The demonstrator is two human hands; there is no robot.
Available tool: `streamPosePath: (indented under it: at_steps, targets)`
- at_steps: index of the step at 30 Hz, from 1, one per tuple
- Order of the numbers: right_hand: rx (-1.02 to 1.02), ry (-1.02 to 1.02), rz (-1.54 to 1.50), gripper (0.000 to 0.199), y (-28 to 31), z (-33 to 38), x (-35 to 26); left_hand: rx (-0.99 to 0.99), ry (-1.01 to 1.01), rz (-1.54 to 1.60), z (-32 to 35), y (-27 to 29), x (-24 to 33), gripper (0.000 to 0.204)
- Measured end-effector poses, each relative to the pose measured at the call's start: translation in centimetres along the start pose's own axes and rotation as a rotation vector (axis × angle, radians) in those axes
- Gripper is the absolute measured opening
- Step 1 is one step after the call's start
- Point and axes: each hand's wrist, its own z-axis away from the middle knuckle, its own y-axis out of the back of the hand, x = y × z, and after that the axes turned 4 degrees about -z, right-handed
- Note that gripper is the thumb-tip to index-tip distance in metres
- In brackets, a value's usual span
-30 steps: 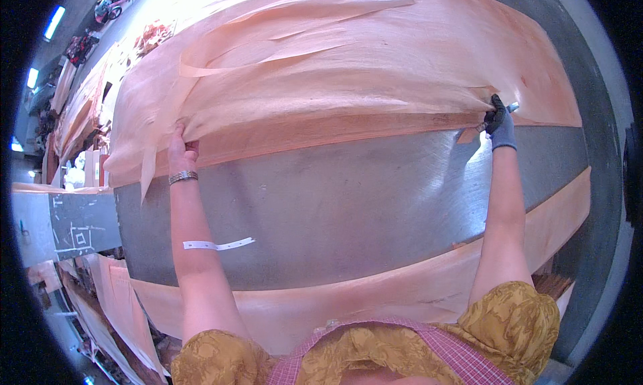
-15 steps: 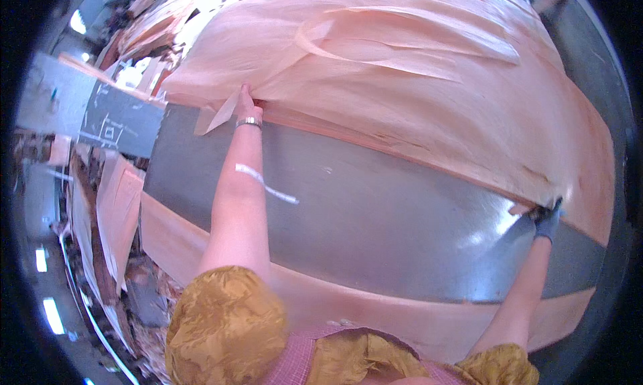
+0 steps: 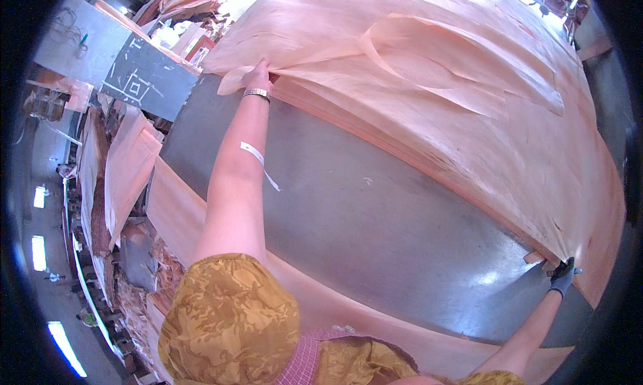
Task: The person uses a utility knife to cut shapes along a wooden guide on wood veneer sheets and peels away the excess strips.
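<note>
A stack of thin pinkish wood veneer sheets (image 3: 315,40) covers the far part of the grey table (image 3: 375,184), its near edge running from upper left to lower right. My bare left hand (image 3: 258,75), with a metal band at the wrist, is closed on the top veneer sheet near the left end of that edge. A small flap (image 3: 231,82) sticks out beside it. At the right end, my right hand (image 3: 562,276), in a dark-fingered grey glove, grips the sheet's edge; its fingertips are partly hidden. A small wooden block (image 3: 534,258) lies beside the glove.
A curled veneer strip (image 3: 382,57) lies loose on top of the stack. Along the table's near side runs a pale veneer band (image 3: 335,298). Leaning veneer pieces (image 3: 127,171) and scraps crowd the left, below a dark marked panel (image 3: 144,77).
The view has turned, so the stack's edge slants more steeply. Both hands keep their places at the edge. The flap by my left hand has lifted and no longer hangs down over the table.
</note>
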Motion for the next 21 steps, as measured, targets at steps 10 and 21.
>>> streamPosePath:
  at_steps: [10,21]
  targets:
    - [-0.058,-0.015,-0.010,0.060,0.4,2.0,-4.4,0.009,-0.039,-0.005,3.1,1.6,0.5,0.036]
    - [0.004,0.174,0.090,0.065,1.0,3.8,-7.9,-0.100,0.103,-0.007,5.3,3.0,-0.5,0.035]
